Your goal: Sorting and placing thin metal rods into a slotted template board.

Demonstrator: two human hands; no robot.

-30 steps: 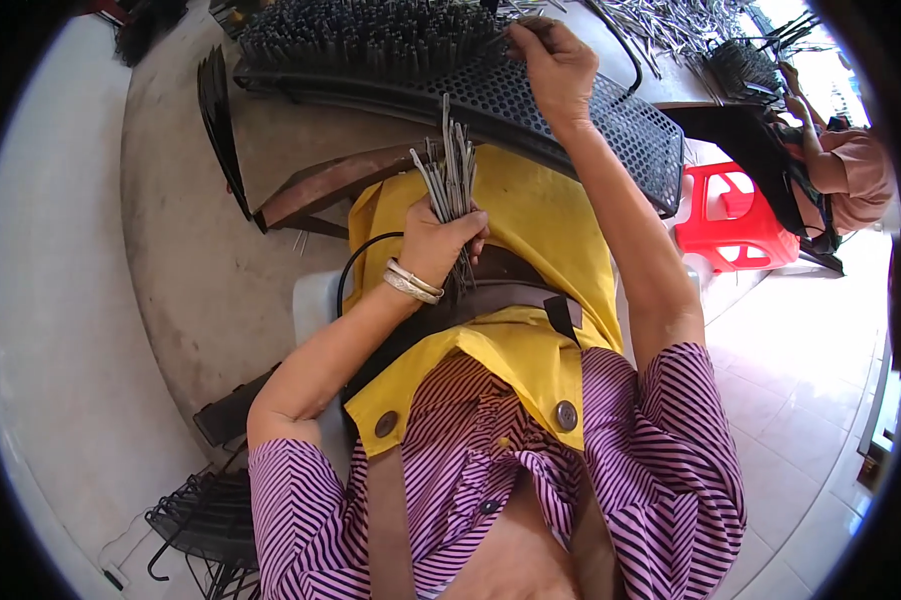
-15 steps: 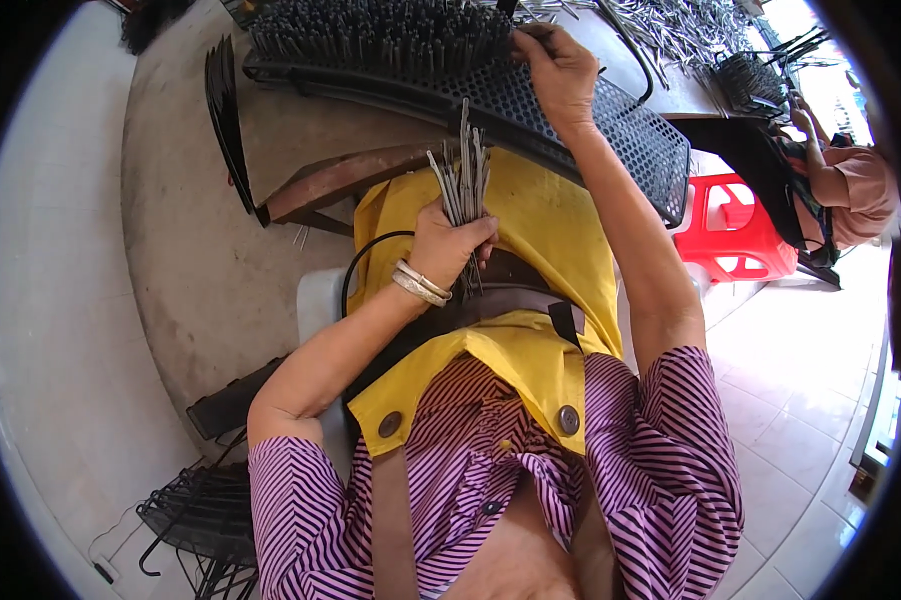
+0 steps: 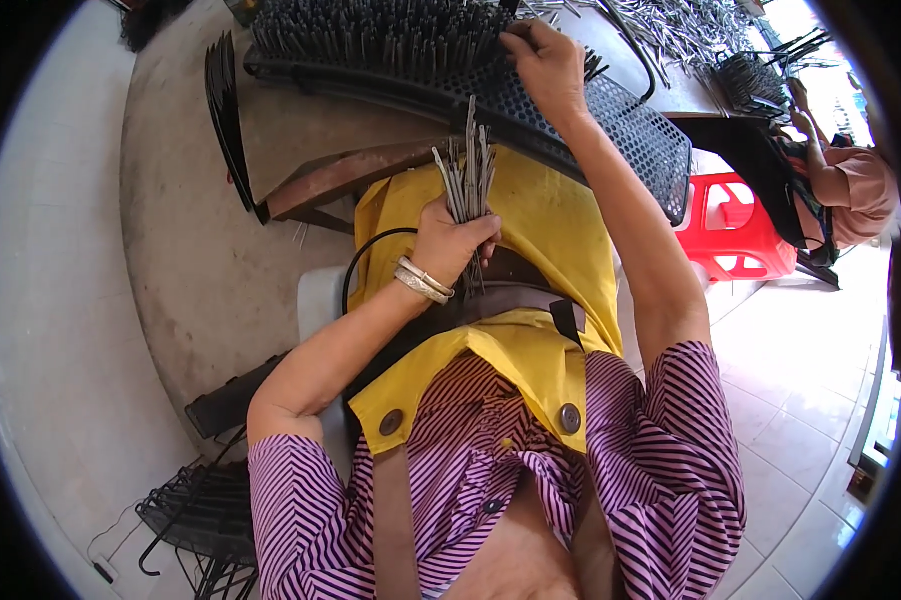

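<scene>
Upright in my left hand (image 3: 455, 240) is a bundle of thin grey sticks (image 3: 467, 175), uneven in length, with the fingers and thumb wrapped round its lower part over my lap. My right hand (image 3: 550, 70) is over a black perforated tray (image 3: 630, 120), its fingertips pinched at the right end of a dense block of upright dark grey sticks (image 3: 380, 40). Whatever lies between those fingertips is too small and hidden to make out. A few stick tips show just right of that hand.
Loose grey sticks (image 3: 660, 30) are heaped on the table beyond the tray. At the right, a co-worker (image 3: 840, 190) handles a black wire basket (image 3: 750, 80) near a red plastic stool (image 3: 735, 228). Black wire racks (image 3: 200, 510) stand at lower left.
My right hand has shifted slightly left along the upright sticks, uncovering a few tips on its right. The left hand and its bundle have barely moved.
</scene>
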